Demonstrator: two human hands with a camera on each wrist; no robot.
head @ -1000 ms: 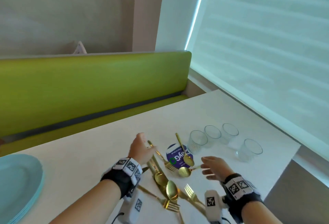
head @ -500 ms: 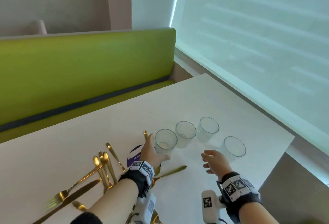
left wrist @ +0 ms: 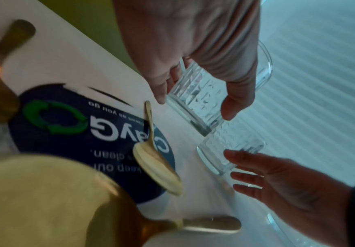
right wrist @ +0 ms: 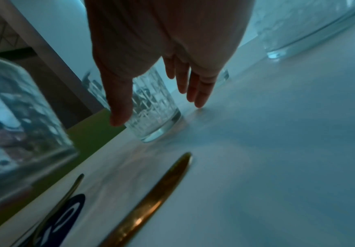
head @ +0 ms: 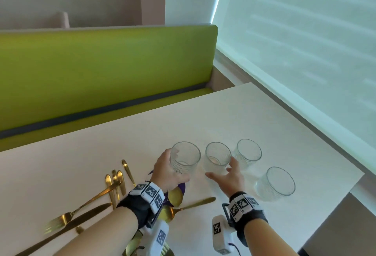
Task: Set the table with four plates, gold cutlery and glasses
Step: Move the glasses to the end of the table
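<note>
Four in a cluster: left glass (head: 185, 161), second glass (head: 217, 159), third glass (head: 249, 152) and fourth glass (head: 277, 182) are sitting toward the right end of the surface (head: 91, 154), with the fourth a little apart and nearest the edge.
Left hand (head: 168, 171): I am wrapping fingers and thumb round the lower wall of the left glass. It is looking raised just off the surface, though I cannot be sure.
Right hand (head: 232, 178): I am reaching it wide open at the second glass, thumb on the near side and fingers (right wrist: 203, 93) going past its right side. It is holding nothing yet.
Cutlery (head: 114, 186): gold forks, a knife and spoons are lying loose to my left and under my left wrist. One spoon (left wrist: 155, 167) is resting across a round sticker (left wrist: 66, 133).
Plates: none are showing in these views.
Step in hand: I am judging this to be the pick-up of two at once, one per hand, for carrying to the place settings.
Next move: I am expecting to close the right hand firmly on the second glass without knocking the third glass, which is standing just beside my fingers. Then I am expecting to lift both straight up, clear of the spoon and each other.
</note>
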